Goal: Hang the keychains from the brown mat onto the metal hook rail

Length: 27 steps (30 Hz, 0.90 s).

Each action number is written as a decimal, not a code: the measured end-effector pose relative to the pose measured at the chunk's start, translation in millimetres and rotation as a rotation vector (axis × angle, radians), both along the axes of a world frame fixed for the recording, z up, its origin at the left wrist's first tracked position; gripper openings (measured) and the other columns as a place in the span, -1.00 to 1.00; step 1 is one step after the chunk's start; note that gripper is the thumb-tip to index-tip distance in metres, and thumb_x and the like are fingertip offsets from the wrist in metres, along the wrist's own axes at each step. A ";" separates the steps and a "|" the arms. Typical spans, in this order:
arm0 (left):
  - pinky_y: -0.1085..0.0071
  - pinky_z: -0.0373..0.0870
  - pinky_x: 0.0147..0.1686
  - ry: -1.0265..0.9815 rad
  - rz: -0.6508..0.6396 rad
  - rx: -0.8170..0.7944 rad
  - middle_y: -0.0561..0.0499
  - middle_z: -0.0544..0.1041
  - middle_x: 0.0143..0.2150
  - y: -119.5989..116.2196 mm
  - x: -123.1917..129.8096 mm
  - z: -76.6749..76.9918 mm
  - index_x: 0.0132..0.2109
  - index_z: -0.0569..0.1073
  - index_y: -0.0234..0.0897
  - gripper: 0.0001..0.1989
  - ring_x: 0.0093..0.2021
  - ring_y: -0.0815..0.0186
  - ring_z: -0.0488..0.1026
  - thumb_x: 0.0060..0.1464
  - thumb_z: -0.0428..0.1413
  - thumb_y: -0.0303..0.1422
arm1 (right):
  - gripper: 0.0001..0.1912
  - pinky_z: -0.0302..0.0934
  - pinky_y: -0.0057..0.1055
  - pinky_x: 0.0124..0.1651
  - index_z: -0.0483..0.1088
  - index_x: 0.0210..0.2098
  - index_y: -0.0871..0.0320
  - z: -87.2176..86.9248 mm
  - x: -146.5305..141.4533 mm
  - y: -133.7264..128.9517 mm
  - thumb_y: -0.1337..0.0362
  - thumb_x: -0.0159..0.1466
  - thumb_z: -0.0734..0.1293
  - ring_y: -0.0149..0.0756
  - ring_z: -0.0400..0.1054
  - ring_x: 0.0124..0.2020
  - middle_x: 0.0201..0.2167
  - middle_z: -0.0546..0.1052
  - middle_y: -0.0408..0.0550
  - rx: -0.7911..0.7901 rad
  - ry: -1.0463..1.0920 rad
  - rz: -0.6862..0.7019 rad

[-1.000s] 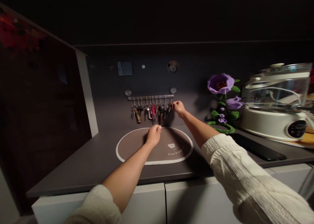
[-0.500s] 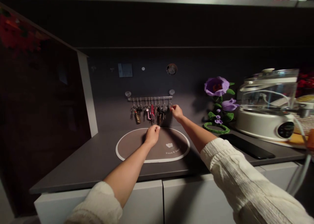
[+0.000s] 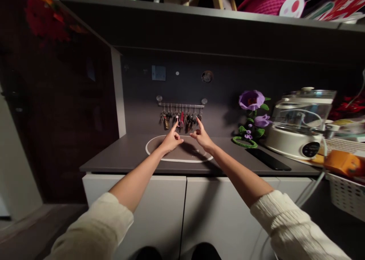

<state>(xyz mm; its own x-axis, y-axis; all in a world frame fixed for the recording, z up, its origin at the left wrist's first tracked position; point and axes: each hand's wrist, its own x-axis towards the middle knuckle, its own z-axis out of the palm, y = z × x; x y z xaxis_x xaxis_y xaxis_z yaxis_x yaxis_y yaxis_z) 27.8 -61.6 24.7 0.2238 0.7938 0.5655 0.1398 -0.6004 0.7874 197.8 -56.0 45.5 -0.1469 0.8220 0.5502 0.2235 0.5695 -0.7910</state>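
Below wall rail, keys hanging vertically, hands pointing up

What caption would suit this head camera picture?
Left hand and right hand point index fingers at keys hanging on a wall rail.

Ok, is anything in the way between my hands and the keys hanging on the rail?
Nothing visible. The left hand and right hand both point index fingers up at the keys on the rail, with only open space between them.

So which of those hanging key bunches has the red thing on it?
The key bunch near the rack's middle, beside the left hand's raised forefinger; the other bunches look dark or metallic.
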 end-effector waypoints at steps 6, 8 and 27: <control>0.55 0.24 -0.36 0.131 -0.017 0.066 0.19 0.33 -0.47 -38.1 -33.8 -8.9 0.25 -0.50 -0.19 0.03 -0.49 0.53 0.26 -0.13 0.11 -0.46 | 0.00 0.16 -0.45 -0.40 -0.49 0.26 0.12 -20.9 -6.9 -35.1 0.31 0.04 0.28 -0.47 0.09 -0.58 -0.54 0.31 -0.24 0.082 -0.055 0.099; 0.56 0.24 -0.35 0.152 -0.002 0.068 0.19 0.34 -0.45 -43.3 -39.6 -16.1 0.25 -0.51 -0.19 0.03 -0.47 0.53 0.27 -0.13 0.10 -0.46 | 0.03 0.15 -0.46 -0.40 -0.53 0.25 0.12 -28.3 -7.5 -40.0 0.31 0.04 0.28 -0.46 0.10 -0.57 -0.56 0.29 -0.26 0.078 -0.077 0.087; 0.56 0.22 -0.44 -0.138 0.010 -0.197 0.19 0.37 -0.47 -29.9 -46.8 -31.7 0.25 -0.49 -0.17 0.09 -0.51 0.53 0.27 -0.16 0.19 -0.39 | -0.07 0.19 -0.42 -0.34 -0.38 0.27 0.09 -39.1 -6.2 -34.2 0.21 0.08 0.27 -0.44 0.18 -0.53 -0.57 0.29 -0.25 0.034 -0.064 -0.006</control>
